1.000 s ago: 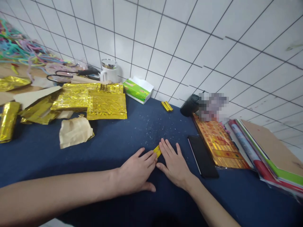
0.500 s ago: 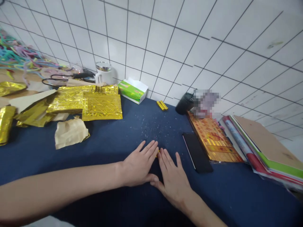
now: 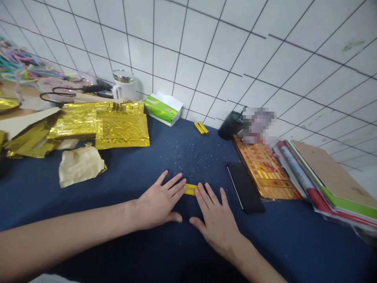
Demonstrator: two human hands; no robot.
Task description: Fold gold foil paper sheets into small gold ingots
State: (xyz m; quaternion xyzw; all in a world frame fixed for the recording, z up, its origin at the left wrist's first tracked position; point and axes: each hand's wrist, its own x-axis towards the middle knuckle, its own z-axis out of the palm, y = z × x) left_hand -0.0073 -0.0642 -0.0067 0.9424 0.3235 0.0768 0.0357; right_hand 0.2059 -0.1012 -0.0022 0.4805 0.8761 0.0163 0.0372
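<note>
A small gold foil strip [image 3: 191, 189] lies flat on the dark blue tabletop [image 3: 165, 159] between my hands. My left hand [image 3: 161, 198] is spread palm down, its fingertips over the strip's left end. On the other side, my right hand [image 3: 215, 214] also lies flat with fingers apart, the fingertips at the strip's right end. Part of the strip is hidden under the fingers. Farther back, near the wall, sits a pair of small folded gold foil pieces [image 3: 201, 128].
At left lie stacked gold foil sheets [image 3: 122, 129] and a crumpled beige paper [image 3: 81, 165]. A tissue pack [image 3: 163, 108] and white mug [image 3: 125, 86] stand by the wall. Rightward are a phone [image 3: 246, 188], a black cup [image 3: 231, 125], orange printed packets [image 3: 266, 171] and folders [image 3: 330, 173].
My hands have moved apart, the left one shifting leftward, and more of the gold strip shows between them. The view has shifted slightly.
</note>
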